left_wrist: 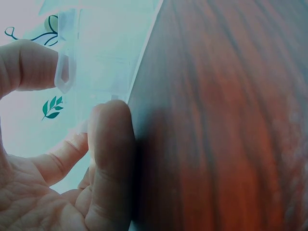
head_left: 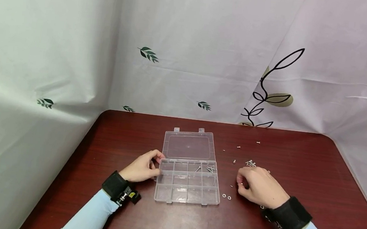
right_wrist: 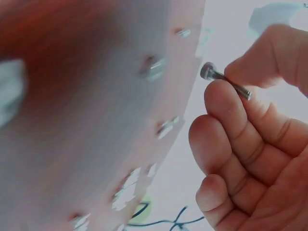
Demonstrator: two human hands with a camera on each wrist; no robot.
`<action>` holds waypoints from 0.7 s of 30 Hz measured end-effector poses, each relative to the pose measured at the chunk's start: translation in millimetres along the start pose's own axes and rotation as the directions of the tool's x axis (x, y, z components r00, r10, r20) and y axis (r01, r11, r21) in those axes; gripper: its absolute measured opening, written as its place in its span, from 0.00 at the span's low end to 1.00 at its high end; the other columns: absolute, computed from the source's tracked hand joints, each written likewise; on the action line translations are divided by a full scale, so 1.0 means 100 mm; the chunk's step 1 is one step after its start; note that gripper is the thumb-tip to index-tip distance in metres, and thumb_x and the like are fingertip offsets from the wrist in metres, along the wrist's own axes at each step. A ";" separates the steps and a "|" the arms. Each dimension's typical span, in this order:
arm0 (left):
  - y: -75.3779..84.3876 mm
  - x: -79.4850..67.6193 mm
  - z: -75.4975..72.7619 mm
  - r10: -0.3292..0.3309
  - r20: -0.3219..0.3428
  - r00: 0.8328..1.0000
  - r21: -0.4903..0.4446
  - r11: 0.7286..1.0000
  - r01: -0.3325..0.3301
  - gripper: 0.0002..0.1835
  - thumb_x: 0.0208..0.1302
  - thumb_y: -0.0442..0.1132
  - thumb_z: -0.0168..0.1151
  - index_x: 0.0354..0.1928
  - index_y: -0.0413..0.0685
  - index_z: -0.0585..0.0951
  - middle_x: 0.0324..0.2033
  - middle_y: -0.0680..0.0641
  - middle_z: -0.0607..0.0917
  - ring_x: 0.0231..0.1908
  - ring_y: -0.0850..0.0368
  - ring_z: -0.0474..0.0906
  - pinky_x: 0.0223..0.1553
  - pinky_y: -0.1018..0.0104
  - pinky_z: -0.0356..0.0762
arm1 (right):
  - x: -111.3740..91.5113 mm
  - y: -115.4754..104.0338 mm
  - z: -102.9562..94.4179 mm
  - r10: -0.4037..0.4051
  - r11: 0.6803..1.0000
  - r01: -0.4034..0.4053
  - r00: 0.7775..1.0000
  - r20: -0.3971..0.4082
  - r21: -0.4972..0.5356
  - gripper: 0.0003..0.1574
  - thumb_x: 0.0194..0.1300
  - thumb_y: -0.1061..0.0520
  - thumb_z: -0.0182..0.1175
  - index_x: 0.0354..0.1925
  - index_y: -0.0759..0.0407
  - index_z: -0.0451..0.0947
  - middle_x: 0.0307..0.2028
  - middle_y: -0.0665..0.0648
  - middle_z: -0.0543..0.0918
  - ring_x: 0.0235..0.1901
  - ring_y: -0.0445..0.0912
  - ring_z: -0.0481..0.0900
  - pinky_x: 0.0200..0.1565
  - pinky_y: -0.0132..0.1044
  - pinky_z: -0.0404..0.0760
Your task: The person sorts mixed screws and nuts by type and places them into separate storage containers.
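A clear plastic compartment box [head_left: 187,195] lies on the table with its lid [head_left: 188,146] folded back. My left hand [head_left: 142,167] holds the box's left side, thumb and fingers at its wall; in the left wrist view a fingertip [left_wrist: 113,115] lies against the box edge. Several screws [head_left: 210,169] lie in the back right compartments. To the right of the box, low over the table, my right hand [head_left: 260,186] pinches a small metal screw [right_wrist: 209,71] between thumb and index finger, its head sticking out past the fingertips.
Beyond the right hand lies a small pile of screws [head_left: 250,163]. Loose screws [head_left: 238,147] are scattered toward the back of the table. Two washers [head_left: 224,195] sit just right of the box. A patterned cloth [head_left: 191,37] hangs behind the table [head_left: 127,134].
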State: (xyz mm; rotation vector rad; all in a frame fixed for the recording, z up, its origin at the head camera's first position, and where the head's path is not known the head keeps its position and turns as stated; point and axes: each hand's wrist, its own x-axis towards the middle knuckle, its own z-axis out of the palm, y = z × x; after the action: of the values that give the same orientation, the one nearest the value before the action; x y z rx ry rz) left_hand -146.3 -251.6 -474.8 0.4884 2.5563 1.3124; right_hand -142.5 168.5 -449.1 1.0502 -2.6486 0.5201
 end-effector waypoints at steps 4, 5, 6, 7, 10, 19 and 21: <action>0.00 0.00 0.00 -0.002 0.000 1.000 0.005 1.000 0.002 0.21 0.55 0.31 0.62 0.53 0.43 0.75 0.41 0.43 0.74 0.25 0.56 0.77 0.29 0.63 0.80 | 0.20 -0.13 0.02 -0.038 0.999 0.039 0.999 -0.038 0.027 0.19 0.41 0.61 0.63 0.22 0.40 0.65 0.20 0.38 0.67 0.22 0.32 0.62 0.26 0.28 0.65; 0.00 0.01 0.00 -0.002 -0.001 1.000 0.008 1.000 0.002 0.21 0.55 0.31 0.62 0.53 0.43 0.75 0.41 0.43 0.74 0.25 0.56 0.77 0.29 0.63 0.80 | 0.25 -0.17 0.03 -0.051 0.998 0.052 0.998 -0.044 0.032 0.19 0.42 0.62 0.63 0.23 0.40 0.66 0.20 0.38 0.67 0.22 0.32 0.62 0.26 0.29 0.66; 0.00 0.01 0.00 -0.001 -0.003 1.000 0.012 1.000 0.001 0.21 0.55 0.31 0.62 0.53 0.44 0.75 0.41 0.43 0.74 0.25 0.56 0.77 0.30 0.63 0.80 | 0.31 -0.20 0.04 -0.061 0.997 0.063 0.997 -0.049 0.039 0.18 0.42 0.62 0.63 0.23 0.41 0.66 0.20 0.39 0.67 0.22 0.32 0.62 0.26 0.29 0.66; 0.00 0.00 0.00 -0.002 -0.006 1.000 0.017 1.000 0.002 0.21 0.55 0.31 0.62 0.52 0.44 0.75 0.41 0.44 0.74 0.26 0.57 0.77 0.30 0.64 0.79 | 0.36 -0.23 0.05 -0.071 0.996 0.073 0.996 -0.053 0.046 0.17 0.43 0.62 0.63 0.23 0.41 0.67 0.20 0.39 0.67 0.22 0.32 0.62 0.26 0.29 0.66; -0.01 0.00 0.01 -0.003 -0.010 1.000 0.028 1.000 0.004 0.21 0.55 0.32 0.63 0.53 0.45 0.75 0.41 0.44 0.75 0.26 0.57 0.77 0.30 0.64 0.79 | 0.52 -0.32 0.09 -0.101 0.993 0.104 0.993 -0.055 0.063 0.15 0.46 0.62 0.62 0.24 0.43 0.68 0.21 0.40 0.67 0.23 0.34 0.62 0.28 0.30 0.67; -0.03 0.00 0.02 -0.008 -0.014 1.000 0.022 1.000 0.009 0.21 0.55 0.32 0.64 0.53 0.46 0.76 0.42 0.45 0.75 0.27 0.57 0.77 0.31 0.64 0.79 | 0.88 -0.50 0.20 -0.151 0.981 0.153 0.988 -0.027 0.118 0.10 0.51 0.61 0.61 0.26 0.47 0.72 0.23 0.42 0.70 0.24 0.36 0.64 0.30 0.32 0.68; -0.03 0.01 0.01 -0.010 -0.019 1.000 0.022 1.000 0.010 0.21 0.55 0.32 0.64 0.53 0.46 0.76 0.42 0.45 0.75 0.27 0.58 0.77 0.31 0.65 0.79 | 0.93 -0.53 0.21 -0.156 0.979 0.158 0.988 -0.023 0.129 0.08 0.52 0.61 0.61 0.27 0.48 0.73 0.24 0.43 0.71 0.25 0.36 0.64 0.30 0.32 0.68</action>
State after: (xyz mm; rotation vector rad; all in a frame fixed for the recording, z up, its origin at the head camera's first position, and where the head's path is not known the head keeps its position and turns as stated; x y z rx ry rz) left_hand -147.0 -251.9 -477.7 0.4690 2.5872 1.2931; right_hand -173.7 66.9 -423.1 1.2767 -2.5220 0.6706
